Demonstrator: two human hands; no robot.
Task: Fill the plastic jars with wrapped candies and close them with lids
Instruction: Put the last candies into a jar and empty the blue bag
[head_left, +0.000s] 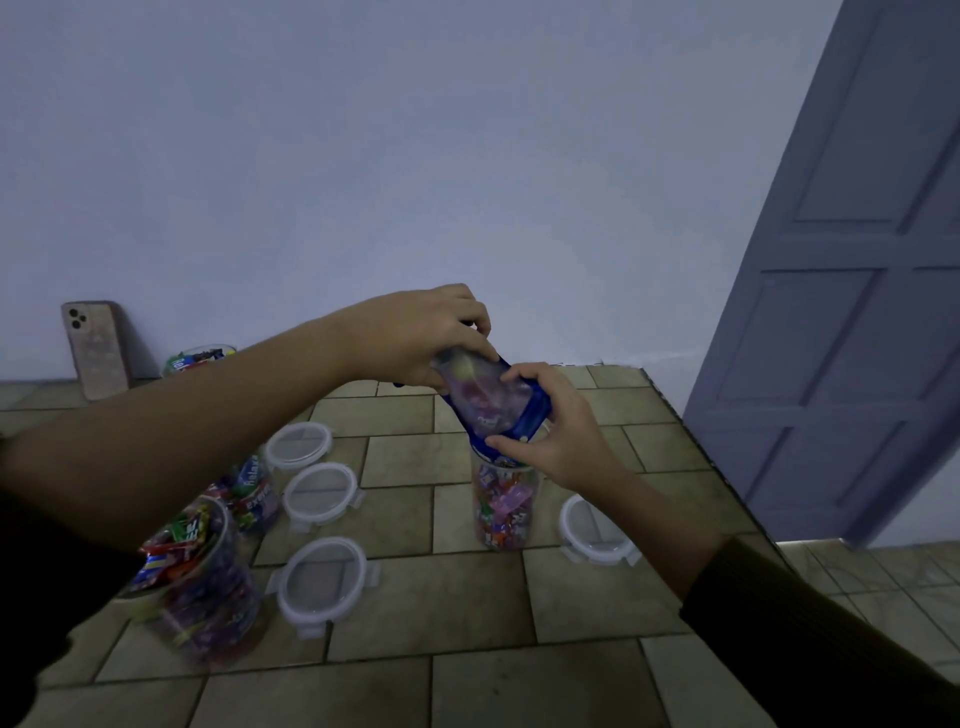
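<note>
1. Blue candy bag (493, 400) is upended over the open jar (506, 506), its mouth pushed down into the jar's neck. That jar stands right of centre on the tiled surface (467, 597) and looks well filled with wrapped candies (501, 512).
2. Left hand (426, 338) has the raised far end of the bag, fingers curled over it and pinching. Right hand (550, 436) wraps thumb and fingers round the bag low down, right at the jar's rim.
3. Doing this well, as I judge it, means using the right hand as the funnel. It should hold the bag's mouth inside the rim while the left hand lifts and shakes gently, so the candies slide rather than dump.
4. Nobody is holding the jar itself! It's tall and narrow, so a sideways shove from the bag could tip it. Press straight down, not across.
5. Stop short of the rim, because the lid needs room to seat. The closest lid (592, 527) lies flat just right of the jar, an easy reach.
6. Three more lids (320, 493) lie in a loose row to the left. Beside them, two filled jars (202, 582) wait uncapped at near left.
7. A further jar (200, 358) sits far left by a phone (96, 348) leaning on the wall (363, 156). Whether it has a lid, I can't tell.
</note>
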